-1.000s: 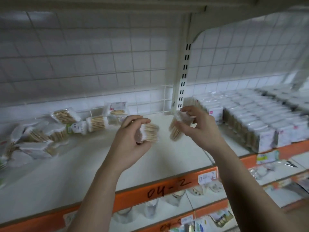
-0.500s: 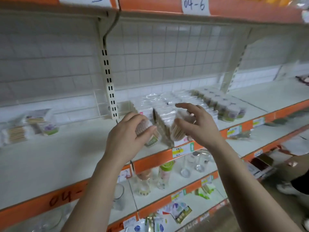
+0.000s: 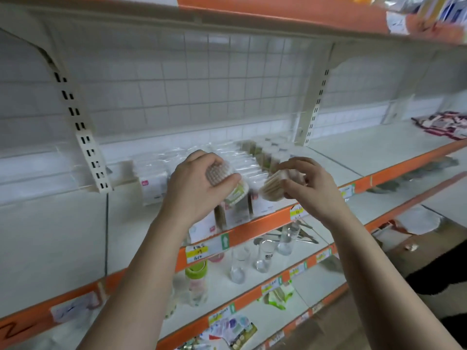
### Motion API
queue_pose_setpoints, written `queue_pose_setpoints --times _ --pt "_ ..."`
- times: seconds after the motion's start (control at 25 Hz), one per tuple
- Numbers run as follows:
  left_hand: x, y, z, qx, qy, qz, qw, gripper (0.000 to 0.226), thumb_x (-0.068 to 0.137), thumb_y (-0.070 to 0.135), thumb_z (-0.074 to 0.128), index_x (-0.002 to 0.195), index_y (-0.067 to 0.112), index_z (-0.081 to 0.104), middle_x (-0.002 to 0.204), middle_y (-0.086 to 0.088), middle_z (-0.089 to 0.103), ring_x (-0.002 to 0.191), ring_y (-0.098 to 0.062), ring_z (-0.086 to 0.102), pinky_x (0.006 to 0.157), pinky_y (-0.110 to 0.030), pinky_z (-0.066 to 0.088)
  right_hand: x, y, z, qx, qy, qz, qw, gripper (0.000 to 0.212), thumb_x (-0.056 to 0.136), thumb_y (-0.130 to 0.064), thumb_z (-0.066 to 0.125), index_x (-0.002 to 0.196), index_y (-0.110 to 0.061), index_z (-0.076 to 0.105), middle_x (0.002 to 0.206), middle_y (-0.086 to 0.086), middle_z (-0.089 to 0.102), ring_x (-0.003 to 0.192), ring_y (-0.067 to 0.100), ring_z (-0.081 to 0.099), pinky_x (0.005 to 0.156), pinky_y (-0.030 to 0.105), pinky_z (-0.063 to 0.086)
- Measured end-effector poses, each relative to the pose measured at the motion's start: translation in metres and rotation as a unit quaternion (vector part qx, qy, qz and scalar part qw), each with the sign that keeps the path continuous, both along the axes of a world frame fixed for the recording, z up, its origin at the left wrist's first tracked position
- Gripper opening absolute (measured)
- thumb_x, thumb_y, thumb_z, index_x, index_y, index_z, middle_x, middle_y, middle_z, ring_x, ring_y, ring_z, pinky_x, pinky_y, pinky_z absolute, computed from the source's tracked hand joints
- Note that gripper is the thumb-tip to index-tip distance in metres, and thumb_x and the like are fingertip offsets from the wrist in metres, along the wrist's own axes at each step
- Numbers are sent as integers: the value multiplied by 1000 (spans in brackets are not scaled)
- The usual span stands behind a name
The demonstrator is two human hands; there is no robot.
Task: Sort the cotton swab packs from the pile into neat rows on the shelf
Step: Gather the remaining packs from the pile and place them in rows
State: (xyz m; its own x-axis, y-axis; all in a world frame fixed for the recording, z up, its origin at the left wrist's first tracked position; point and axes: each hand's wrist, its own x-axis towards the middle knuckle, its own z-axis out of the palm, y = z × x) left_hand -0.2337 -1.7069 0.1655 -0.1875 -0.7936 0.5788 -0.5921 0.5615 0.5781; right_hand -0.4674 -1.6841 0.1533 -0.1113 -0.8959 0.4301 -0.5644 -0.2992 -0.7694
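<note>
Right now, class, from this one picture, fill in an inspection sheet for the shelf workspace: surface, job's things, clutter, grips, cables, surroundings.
Surface: white shelf with an orange front edge, partly bare.
Job's things: rows of swab packs standing on the shelf; two more packs in hand.
Clutter: patterned packets far right on the same shelf.
Grips: left grip holds the first pack; right grip holds the second pack, both in front of the rows.
Cables: nothing seen.
Surroundings: wire grid back panel; glasses on the shelf below.
</note>
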Motion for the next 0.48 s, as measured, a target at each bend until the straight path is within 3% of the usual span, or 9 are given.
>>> queue_pose_setpoints --times 0.16,0.28,0.4,0.48 --pt "-41 -43 6 29 12 -35 999 40 58 55 46 88 31 58 96 13 54 87 -6 52 74 -24 42 -38 -38 7 11 24 -31 999 41 58 -39 57 97 -40 68 109 -19 55 93 17 63 87 44 52" --pt "-66 -76 8 32 15 -47 998 39 64 52 50 94 30 60 101 13 55 91 -5 52 75 -16 40 -66 -71 15 17 61 -51 997 38 68 -39 62 105 -39 65 107 -11 54 86 19 64 82 43 53" --pt "-87 -110 11 17 2 -30 999 34 78 45 63 105 25 63 106 12 56 95 -8 54 80 -24 43 -93 -106 22 4 119 -89 989 35 77 -37 70 111 -34 63 102 -1 54 72 19 64 75 37 53" --pt "-97 -127 11 12 -11 -17 1000 35 79 44 66 108 24 61 107 11 57 96 -9 53 80 -27 42 -111 -130 26 1 126 -108 986 37 75 -38 72 111 -31 63 101 1 56 75 18 62 76 34 51"
